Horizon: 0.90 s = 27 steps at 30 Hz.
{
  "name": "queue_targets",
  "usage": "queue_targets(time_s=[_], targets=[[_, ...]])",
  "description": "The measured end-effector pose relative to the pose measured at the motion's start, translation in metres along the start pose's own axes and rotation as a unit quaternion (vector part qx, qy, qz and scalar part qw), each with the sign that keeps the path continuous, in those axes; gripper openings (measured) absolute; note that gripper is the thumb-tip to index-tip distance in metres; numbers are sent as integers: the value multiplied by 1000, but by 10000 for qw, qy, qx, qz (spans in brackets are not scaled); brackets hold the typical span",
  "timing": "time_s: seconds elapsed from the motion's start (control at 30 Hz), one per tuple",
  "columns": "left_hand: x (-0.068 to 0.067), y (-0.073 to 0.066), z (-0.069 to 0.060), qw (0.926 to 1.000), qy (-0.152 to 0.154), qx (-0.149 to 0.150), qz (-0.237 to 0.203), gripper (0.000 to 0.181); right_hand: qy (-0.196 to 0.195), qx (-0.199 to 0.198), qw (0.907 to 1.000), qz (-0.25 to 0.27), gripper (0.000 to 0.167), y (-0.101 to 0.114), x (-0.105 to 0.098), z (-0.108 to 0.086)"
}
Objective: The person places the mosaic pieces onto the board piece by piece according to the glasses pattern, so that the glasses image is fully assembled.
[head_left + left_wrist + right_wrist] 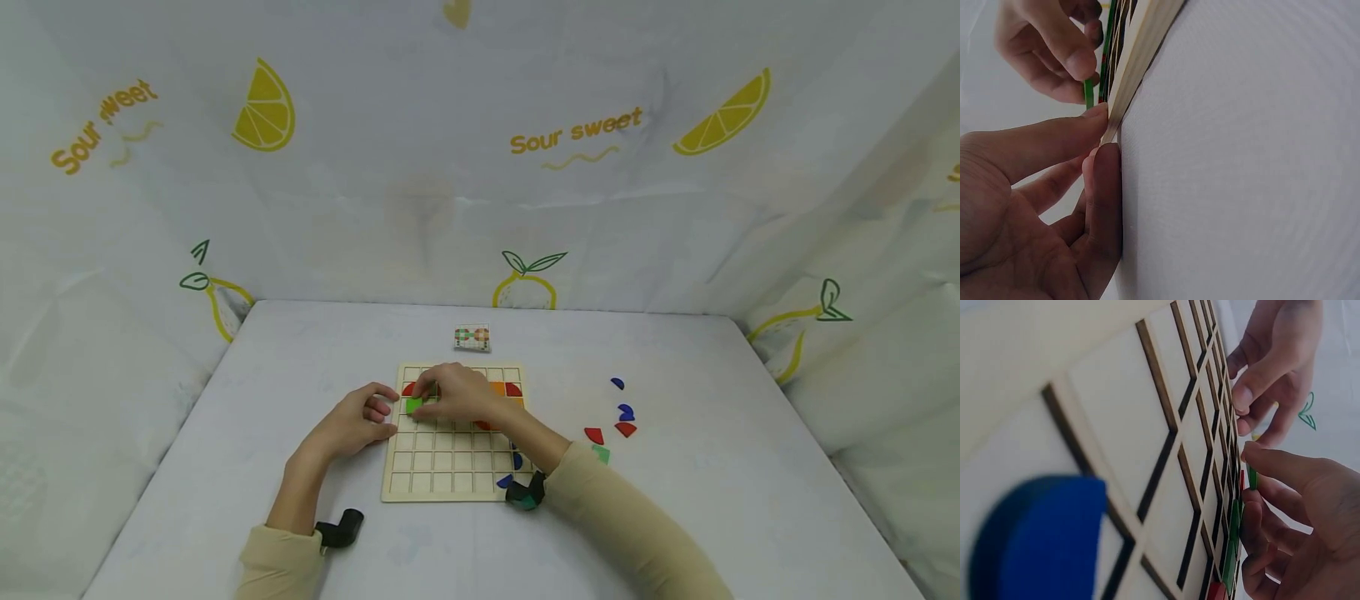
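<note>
A pale wooden grid board lies on the white tabletop. At its left edge, my left hand rests with thumb and loosely curved fingers touching the rim. Over the board's upper left, my right hand pinches a green square tile between thumb and fingertips. In the right wrist view that tile stands on edge, just above the board. A red quarter-round piece sits in the grid beside it. Orange pieces and another red piece sit farther right; my right hand and forearm hide part of the grid.
A small pattern card lies behind the board. To the right are loose blue pieces, red pieces and a light green piece. More blue pieces lie on the board's near right corner. Black wrist cameras sit on both wrists.
</note>
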<state>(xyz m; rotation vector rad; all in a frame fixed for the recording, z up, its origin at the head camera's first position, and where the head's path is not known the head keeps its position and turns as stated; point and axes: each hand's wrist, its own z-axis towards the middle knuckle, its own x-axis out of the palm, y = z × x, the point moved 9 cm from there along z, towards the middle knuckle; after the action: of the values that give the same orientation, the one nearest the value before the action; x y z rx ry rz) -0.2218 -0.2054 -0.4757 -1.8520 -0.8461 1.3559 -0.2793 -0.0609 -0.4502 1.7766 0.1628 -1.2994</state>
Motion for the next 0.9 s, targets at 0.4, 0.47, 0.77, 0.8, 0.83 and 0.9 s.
queue_targets(time_s=[0.4,0.47,0.77,0.8,0.83,0.9], targets=[[-1,-2,0,10000,12,-6,51,48,-264,194,9980,-537,26,10,3,4],[-1,-1,0,10000,14,11,64,48,-282,212,9978,-565,25,10,3,4],[-2,1,1,10000,7,12,59,47,-321,254,9974,-585,21,10,3,4],[-2,1,1,10000,9,8,54,47,-302,247,9976,-575,21,10,3,4],[-1,0,1,10000,16,9,63,47,-286,234,9978,-546,21,10,2,3],[-1,0,0,10000,9,-17,29,48,-261,217,9983,-472,20,10,1,1]])
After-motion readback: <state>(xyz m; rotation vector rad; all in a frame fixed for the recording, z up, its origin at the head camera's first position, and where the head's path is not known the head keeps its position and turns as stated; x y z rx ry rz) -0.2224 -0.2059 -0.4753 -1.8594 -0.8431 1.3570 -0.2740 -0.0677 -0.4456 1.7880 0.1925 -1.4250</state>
